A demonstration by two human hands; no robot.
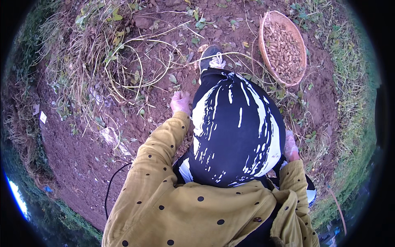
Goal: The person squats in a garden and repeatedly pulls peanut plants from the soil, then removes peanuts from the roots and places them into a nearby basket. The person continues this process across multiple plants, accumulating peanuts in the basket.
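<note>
My left hand, in a thin see-through glove, is beside my bent leg with its fingers curled closed over the soil. Whatever may be in them is hidden. My right hand, gloved the same way, rests by the other side of my leg, partly covered by it, so its fingers do not show clearly. Beyond my knee to the right, a round woven basket holds many peanuts in their shells. Long pale stems curl across the soil ahead of my left hand.
A heap of pulled plants with dry stems lies at the far left. My shoe is planted ahead on the reddish soil. A black cable runs by my left side. Grass borders the right.
</note>
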